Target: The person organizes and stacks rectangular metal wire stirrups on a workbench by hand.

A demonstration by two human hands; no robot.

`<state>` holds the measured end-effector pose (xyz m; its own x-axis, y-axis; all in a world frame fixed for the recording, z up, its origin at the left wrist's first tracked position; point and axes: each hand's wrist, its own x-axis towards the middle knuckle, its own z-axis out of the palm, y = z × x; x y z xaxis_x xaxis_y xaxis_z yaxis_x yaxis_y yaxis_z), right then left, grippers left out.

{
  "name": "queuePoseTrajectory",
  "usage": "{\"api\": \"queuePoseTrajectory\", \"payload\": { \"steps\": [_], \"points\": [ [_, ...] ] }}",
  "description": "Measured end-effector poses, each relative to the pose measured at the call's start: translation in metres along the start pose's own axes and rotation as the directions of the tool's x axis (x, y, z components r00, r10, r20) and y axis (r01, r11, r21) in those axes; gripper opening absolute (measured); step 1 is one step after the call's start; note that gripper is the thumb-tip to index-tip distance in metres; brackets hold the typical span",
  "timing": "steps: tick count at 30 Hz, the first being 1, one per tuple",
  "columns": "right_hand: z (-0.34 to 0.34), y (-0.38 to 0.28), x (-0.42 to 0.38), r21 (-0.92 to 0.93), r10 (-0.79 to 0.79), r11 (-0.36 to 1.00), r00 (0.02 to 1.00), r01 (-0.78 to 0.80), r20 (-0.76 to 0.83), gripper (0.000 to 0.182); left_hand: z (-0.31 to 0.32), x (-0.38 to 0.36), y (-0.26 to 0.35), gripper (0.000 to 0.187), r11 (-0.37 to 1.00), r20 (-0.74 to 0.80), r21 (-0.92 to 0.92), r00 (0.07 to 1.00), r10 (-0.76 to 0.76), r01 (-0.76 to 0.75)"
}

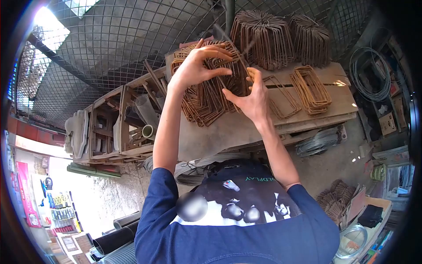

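My left hand point(201, 67) is raised over a heap of rusty rectangular wire stirrups point(204, 103) on the wooden bench. Its fingers point right, and the thumb is apart from them with nothing in between. To its right, my right hand point(252, 97) has its thumb stretched toward the heap and its fingers raised and bent. A thin, blurred metal bar point(229, 38) slants down to the fingertips of that hand; whether they grip it I cannot tell. A few single stirrups point(283, 99) lie flat just right of the right hand.
A neat stack of stirrups point(310, 90) lies on the bench point(193, 138) at right. Two tall bundles point(263, 39) stand at the back before a wire mesh fence point(132, 39). Wire coils point(371, 75) hang at far right. Wooden shelving point(105, 125) adjoins the bench at left.
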<state>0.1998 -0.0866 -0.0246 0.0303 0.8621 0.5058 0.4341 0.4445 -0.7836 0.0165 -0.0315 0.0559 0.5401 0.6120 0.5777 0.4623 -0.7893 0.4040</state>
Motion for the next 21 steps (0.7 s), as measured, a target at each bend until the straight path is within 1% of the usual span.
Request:
{"api": "queuePoseTrajectory", "payload": {
  "steps": [1,2,3,4,5,7,8,9,10,11,12,14,18,20,21],
  "points": [
    [0.001,0.001,0.000,-0.034,-0.017,0.999,1.000,0.016,-0.014,0.079,0.000,0.000,0.001,0.026,0.990,0.030,0.120,0.997,0.065,-0.068],
    [0.002,0.003,-0.001,-0.069,-0.033,0.997,0.999,0.031,-0.028,0.079,0.002,-0.001,0.000,0.026,0.990,0.031,0.120,0.997,0.065,-0.068],
    [0.004,0.005,-0.002,-0.069,-0.033,0.997,0.999,0.031,-0.029,0.079,0.004,-0.003,-0.003,0.021,0.993,0.015,0.111,0.999,0.045,-0.047],
    [0.005,0.006,-0.002,-0.088,-0.066,0.994,0.996,0.062,-0.051,0.079,0.005,-0.002,-0.005,0.015,0.994,0.000,0.102,1.000,0.027,-0.027],
    [0.006,0.008,-0.003,-0.107,-0.099,0.990,0.993,0.091,-0.071,0.079,0.005,-0.001,-0.008,0.015,0.994,0.000,0.101,1.000,0.028,-0.027],
    [0.005,0.007,-0.007,-0.092,-0.079,0.993,0.994,0.072,-0.073,0.079,0.001,0.001,-0.010,0.010,0.999,-0.087,-0.038,0.996,-0.026,0.023],
    [0.005,0.007,-0.008,-0.076,-0.061,0.996,0.995,0.055,-0.077,0.078,0.000,0.001,-0.010,0.010,0.999,-0.089,-0.037,0.996,-0.026,0.023],
    [0.007,0.009,-0.010,-0.076,-0.063,0.995,0.995,0.057,-0.076,0.078,-0.001,0.000,-0.010,0.011,0.980,-0.103,-0.160,0.986,-0.134,0.117],
    [0.010,0.014,-0.013,-0.113,-0.059,0.992,0.993,0.048,-0.098,0.079,-0.002,-0.001,-0.010,0.011,0.937,-0.102,-0.282,0.965,-0.243,0.206],
    [0.014,0.020,-0.015,-0.150,-0.057,0.988,0.991,0.039,-0.121,0.079,0.000,-0.002,-0.015,0.012,0.944,-0.126,-0.293,0.972,-0.198,0.155],
    [0.018,0.027,-0.017,-0.150,-0.060,0.988,0.991,0.042,-0.120,0.079,0.003,-0.003,-0.019,0.012,0.944,-0.129,-0.291,0.972,-0.198,0.153],
    [0.027,0.043,-0.022,-0.219,-0.070,0.975,0.992,0.046,-0.103,0.080,0.007,-0.005,-0.023,0.011,0.914,-0.153,-0.379,0.964,-0.219,0.148],
    [0.038,0.064,-0.031,-0.290,-0.107,0.953,0.991,0.081,-0.074,0.080,0.007,-0.006,-0.025,0.011,0.903,-0.149,-0.408,0.966,-0.211,0.134],
    [0.041,0.066,-0.035,-0.350,-0.126,0.932,0.989,0.091,-0.076,0.086,0.009,-0.007,-0.028,0.012,0.885,-0.189,-0.450,0.956,-0.224,0.118],
    [0.042,0.065,-0.034,-0.350,-0.126,0.932,0.989,0.093,-0.073,0.086,0.009,-0.006,-0.029,0.012,0.885,-0.190,-0.450,0.955,-0.226,0.120]
  ]
}}
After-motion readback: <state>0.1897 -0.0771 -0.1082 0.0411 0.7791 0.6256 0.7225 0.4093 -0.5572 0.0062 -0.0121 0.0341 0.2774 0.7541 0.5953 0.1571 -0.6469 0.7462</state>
